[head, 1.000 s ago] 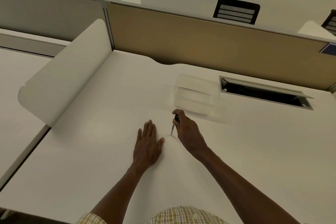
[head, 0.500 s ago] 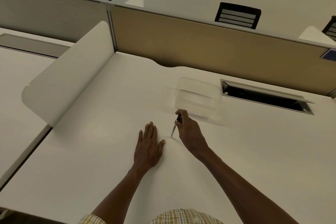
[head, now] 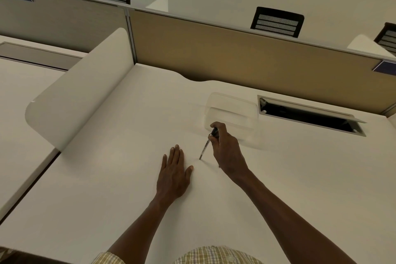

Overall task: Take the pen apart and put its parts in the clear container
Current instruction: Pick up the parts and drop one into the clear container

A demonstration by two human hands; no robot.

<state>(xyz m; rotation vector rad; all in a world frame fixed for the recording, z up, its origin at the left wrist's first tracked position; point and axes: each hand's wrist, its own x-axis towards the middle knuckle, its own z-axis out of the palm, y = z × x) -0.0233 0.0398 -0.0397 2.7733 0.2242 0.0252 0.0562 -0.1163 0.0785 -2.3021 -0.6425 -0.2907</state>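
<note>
A slim pen (head: pixel 205 148) with a dark top and a clear barrel stands tilted, its tip touching the white desk (head: pixel 107 178). My right hand (head: pixel 227 150) is closed around the pen's upper part. My left hand (head: pixel 174 174) lies flat on the desk, palm down and fingers together, just left of the pen tip and not touching it. The clear container (head: pixel 231 111) sits on the desk right behind my right hand; I see nothing inside it.
An open cable slot (head: pixel 308 114) is cut into the desk right of the container. A tan partition (head: pixel 235 53) closes the far edge. A curved white side divider (head: pixel 79 92) rises on the left. Black chair backs show behind the partition.
Both hands and the pen stay in much the same pose. The view has shifted slightly, so everything sits a little lower in the frame.
</note>
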